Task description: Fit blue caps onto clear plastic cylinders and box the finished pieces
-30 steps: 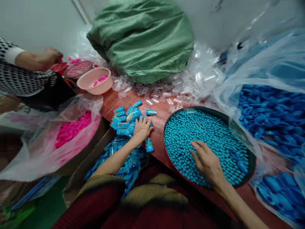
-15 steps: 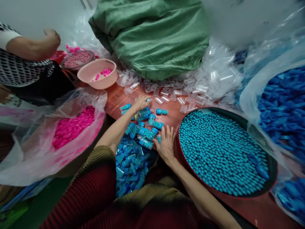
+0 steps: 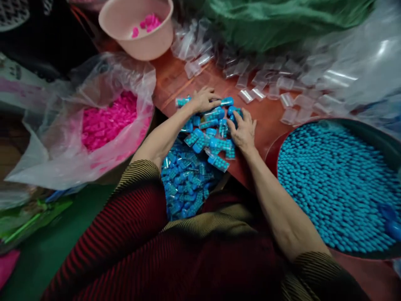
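A loose pile of small clear tubes (image 3: 221, 144) with blue caps, filled with blue beads, lies at the table's front edge. My left hand (image 3: 205, 100) rests over the far left side of the pile, fingers stretched out above the tubes. On the pile's right side, my right hand (image 3: 243, 128) has its fingers spread, the tips touching a blue-capped tube (image 3: 234, 111). Just below the edge, a clear bag (image 3: 188, 179) holds many more of these filled tubes. Neither hand is closed around anything that I can see.
A round tub of blue beads (image 3: 335, 188) stands at right, a blue scoop (image 3: 391, 225) in it. Empty clear tubes (image 3: 260, 90) lie along the back by a green cloth sack (image 3: 288, 21). At left are a pink basin (image 3: 140, 39) and a bag of pink pieces (image 3: 109, 121).
The view has tilted down and come closer. My right hand has moved from the pile's near right corner to its far right side. My left hand stays over the far left of the pile.
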`<action>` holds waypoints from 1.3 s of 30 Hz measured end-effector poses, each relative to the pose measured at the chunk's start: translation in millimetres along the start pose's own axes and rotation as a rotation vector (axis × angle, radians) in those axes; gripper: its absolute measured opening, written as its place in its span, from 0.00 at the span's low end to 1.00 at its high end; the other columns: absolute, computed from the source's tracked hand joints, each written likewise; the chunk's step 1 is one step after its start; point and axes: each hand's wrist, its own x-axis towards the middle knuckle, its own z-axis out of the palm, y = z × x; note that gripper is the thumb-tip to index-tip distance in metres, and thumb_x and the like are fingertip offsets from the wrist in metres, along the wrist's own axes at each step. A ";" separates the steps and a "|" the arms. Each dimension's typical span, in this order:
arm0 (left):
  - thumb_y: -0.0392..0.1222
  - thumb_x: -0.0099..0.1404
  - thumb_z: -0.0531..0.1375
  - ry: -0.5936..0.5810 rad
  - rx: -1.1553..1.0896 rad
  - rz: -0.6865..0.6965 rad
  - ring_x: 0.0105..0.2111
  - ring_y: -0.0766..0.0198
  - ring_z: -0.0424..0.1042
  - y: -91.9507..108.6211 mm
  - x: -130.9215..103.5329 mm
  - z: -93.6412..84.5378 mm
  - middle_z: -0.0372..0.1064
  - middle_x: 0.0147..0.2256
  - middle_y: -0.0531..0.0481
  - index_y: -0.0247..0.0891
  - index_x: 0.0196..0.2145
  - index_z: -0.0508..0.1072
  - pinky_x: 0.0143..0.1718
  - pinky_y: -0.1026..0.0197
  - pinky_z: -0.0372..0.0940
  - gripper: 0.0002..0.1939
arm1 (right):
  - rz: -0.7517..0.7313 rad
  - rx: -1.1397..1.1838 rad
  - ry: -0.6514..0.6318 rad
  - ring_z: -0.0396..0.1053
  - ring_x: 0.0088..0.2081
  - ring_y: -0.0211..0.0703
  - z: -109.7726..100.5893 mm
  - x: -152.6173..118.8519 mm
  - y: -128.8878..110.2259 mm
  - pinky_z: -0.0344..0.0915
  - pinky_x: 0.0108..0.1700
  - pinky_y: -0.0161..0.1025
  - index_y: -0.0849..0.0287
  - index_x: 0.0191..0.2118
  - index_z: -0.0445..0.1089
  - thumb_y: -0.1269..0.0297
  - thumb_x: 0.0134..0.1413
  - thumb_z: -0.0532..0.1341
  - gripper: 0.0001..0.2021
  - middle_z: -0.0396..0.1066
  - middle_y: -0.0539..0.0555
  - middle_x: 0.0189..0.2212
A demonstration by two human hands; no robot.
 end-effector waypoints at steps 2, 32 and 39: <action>0.55 0.61 0.57 -0.115 0.007 0.022 0.58 0.45 0.56 -0.8 -26.3 -11.4 0.63 0.54 0.44 0.40 0.47 0.73 0.56 0.29 0.39 0.22 | -0.082 0.017 -0.021 0.48 0.62 0.60 8.4 -6.2 -12.0 0.43 0.60 0.67 0.57 0.59 0.61 0.48 0.60 0.50 0.26 0.53 0.62 0.62; 0.44 0.70 0.41 0.383 0.177 -0.523 0.44 0.61 0.68 -21.0 -248.4 -30.0 0.69 0.40 0.42 0.35 0.42 0.69 0.49 0.57 0.62 0.20 | -0.726 0.150 -0.355 0.60 0.57 0.49 45.4 -63.2 -89.2 0.55 0.58 0.54 0.57 0.51 0.68 0.62 0.63 0.47 0.17 0.68 0.57 0.51; 0.38 0.65 0.46 -0.204 0.145 -0.445 0.55 0.49 0.61 41.3 -238.2 58.7 0.68 0.46 0.39 0.37 0.44 0.71 0.52 0.45 0.59 0.17 | -0.532 0.243 -0.138 0.69 0.44 0.47 33.2 -58.8 -75.2 0.62 0.48 0.47 0.56 0.44 0.71 0.64 0.61 0.50 0.14 0.73 0.57 0.39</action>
